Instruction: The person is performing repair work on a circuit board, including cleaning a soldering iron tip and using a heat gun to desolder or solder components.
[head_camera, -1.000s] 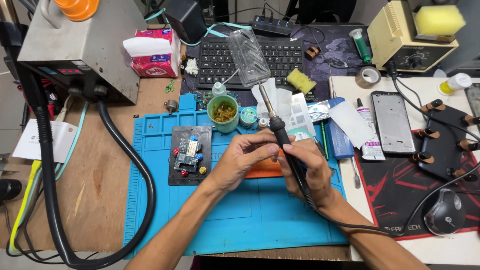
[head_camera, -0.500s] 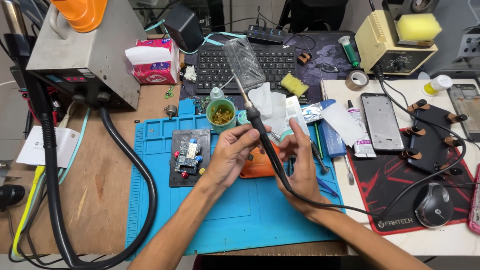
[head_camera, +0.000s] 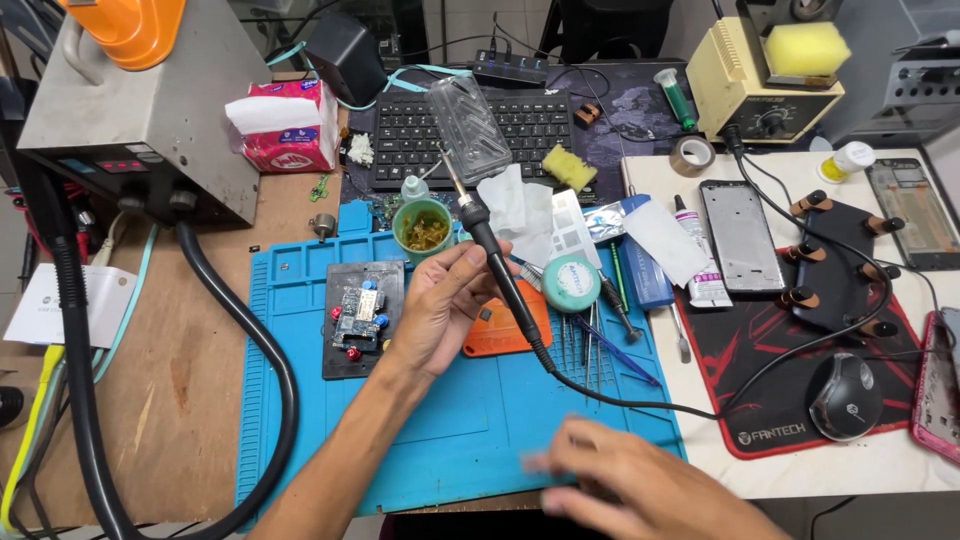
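The left hand (head_camera: 440, 310) holds a black-handled soldering iron (head_camera: 495, 265) above the blue work mat (head_camera: 300, 440); its fingers are curled shut around the handle, thumb on the near side, and the iron stands tilted with its metal tip pointing up and away toward the keyboard (head_camera: 470, 135); the iron's black cord runs from the handle's lower end across the mat and off to the right toward the yellow soldering station (head_camera: 750, 95); the right hand (head_camera: 630, 490) sits low at the near edge of the mat, blurred, fingers spread loosely open and holding nothing that can be made out; just left of the left hand lies a dark holder plate with a small circuit board (head_camera: 360, 315) clamped on it; under the iron's handle an orange pad (head_camera: 500, 335) lies on the mat; a green cup of brass wool (head_camera: 422, 228) stands just beyond the fingers, and a round teal tin (head_camera: 571, 283) sits to the right of the iron; a clear plastic phone case (head_camera: 470, 125) leans on the keyboard.
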